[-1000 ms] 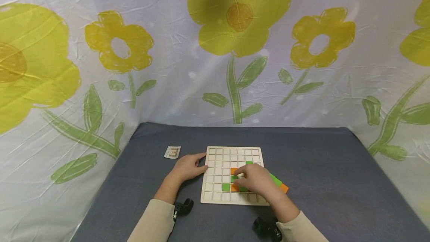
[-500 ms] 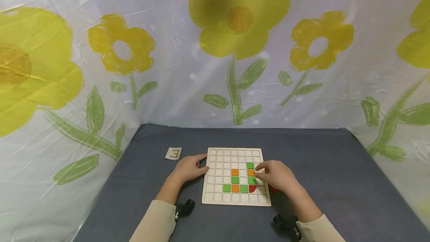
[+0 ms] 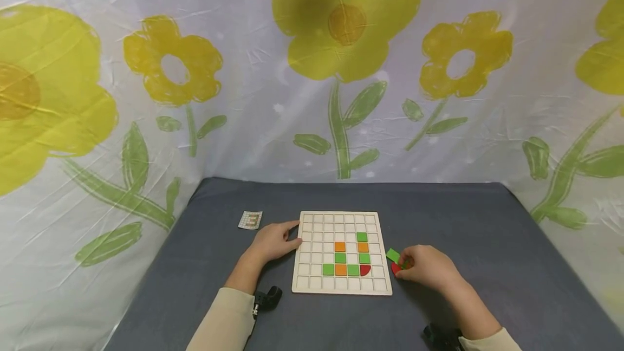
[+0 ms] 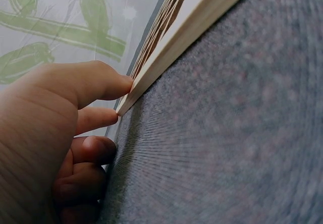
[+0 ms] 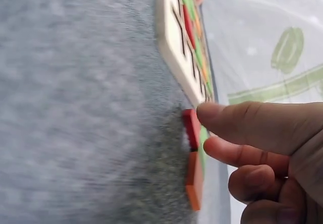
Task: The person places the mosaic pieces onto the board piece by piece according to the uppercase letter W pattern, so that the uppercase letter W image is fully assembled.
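A wooden grid board [image 3: 312,286] lies on the dark cloth, with green and orange square tiles and one red quarter-round tile [image 3: 365,270] in its cells. My left hand [image 3: 273,242] touches the board's left edge with thumb and index fingertips; the left wrist view has them right at the wooden rim. Off the board's right side, my right hand [image 3: 429,267] is over a few loose tiles, thumb and index apart, the other fingers curled. Under them lie a loose red tile [image 5: 191,128], an orange tile [image 5: 194,181] and a green tile [image 3: 392,255], partly hidden by the fingers.
A small card [image 3: 250,220] printed with a coloured grid lies left of the board, beyond the left hand. Dark cloth [image 3: 487,232] covers the table. A flowered curtain [image 3: 253,140] hangs behind it.
My right hand has moved off the board to the right, down to the loose tiles. An orange tile and a green tile on the board's right side are now uncovered. The left hand stays put.
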`<action>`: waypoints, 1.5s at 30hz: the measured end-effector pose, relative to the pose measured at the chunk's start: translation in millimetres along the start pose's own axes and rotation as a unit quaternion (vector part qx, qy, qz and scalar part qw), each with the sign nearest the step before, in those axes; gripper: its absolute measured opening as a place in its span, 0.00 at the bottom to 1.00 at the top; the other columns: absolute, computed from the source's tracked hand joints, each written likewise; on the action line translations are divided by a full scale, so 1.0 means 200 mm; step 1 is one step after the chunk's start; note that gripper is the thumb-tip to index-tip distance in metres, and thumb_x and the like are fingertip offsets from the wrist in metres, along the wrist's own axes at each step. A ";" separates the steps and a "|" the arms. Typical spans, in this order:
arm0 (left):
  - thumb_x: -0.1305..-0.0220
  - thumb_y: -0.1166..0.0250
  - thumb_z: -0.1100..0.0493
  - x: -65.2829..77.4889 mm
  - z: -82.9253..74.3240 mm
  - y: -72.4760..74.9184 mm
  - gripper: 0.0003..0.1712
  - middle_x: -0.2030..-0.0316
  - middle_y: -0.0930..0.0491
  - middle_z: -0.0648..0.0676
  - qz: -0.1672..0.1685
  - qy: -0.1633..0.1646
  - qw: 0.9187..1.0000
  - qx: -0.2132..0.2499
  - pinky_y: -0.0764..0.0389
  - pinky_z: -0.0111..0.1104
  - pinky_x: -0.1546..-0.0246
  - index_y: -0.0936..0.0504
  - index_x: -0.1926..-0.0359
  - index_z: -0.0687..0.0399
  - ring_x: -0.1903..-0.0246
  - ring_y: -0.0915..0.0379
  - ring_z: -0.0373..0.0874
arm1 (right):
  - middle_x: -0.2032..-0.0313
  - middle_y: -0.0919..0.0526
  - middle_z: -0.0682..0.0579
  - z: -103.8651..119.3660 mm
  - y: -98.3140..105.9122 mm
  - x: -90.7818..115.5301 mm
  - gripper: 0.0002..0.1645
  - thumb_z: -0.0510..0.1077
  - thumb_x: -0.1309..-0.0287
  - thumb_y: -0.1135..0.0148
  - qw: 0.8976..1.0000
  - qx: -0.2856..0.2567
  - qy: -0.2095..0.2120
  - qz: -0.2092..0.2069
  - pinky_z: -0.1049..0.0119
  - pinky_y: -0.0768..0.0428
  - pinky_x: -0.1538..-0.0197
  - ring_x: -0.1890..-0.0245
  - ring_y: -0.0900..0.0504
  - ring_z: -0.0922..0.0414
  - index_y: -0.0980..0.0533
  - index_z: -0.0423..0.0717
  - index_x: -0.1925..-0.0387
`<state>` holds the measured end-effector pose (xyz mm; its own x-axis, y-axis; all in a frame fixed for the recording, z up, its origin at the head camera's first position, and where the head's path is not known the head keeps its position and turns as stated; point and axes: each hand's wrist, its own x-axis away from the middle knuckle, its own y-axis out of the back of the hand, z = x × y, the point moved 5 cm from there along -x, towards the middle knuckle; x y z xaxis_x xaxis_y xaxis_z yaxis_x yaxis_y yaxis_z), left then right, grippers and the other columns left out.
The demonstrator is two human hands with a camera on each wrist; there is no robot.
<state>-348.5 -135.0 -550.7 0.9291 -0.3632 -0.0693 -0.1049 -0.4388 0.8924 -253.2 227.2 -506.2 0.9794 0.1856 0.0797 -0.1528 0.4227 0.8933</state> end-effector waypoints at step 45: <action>0.32 0.34 0.43 0.00 -0.01 0.01 0.34 0.86 0.34 0.45 0.003 0.000 1.000 0.007 0.42 0.35 0.79 0.24 0.28 0.48 0.86 0.44 0.39 | 0.67 0.15 0.56 -0.02 -0.05 0.04 0.11 0.46 0.52 0.20 0.999 0.029 -0.006 -0.042 0.56 0.26 0.68 0.72 0.26 0.59 0.12 0.52 0.65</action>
<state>-348.2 -134.2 -547.7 0.9287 -0.3653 -0.0646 -0.1145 -0.4480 0.8867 -243.9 227.6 -516.4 0.9899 0.1414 0.0073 -0.0617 0.3842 0.9212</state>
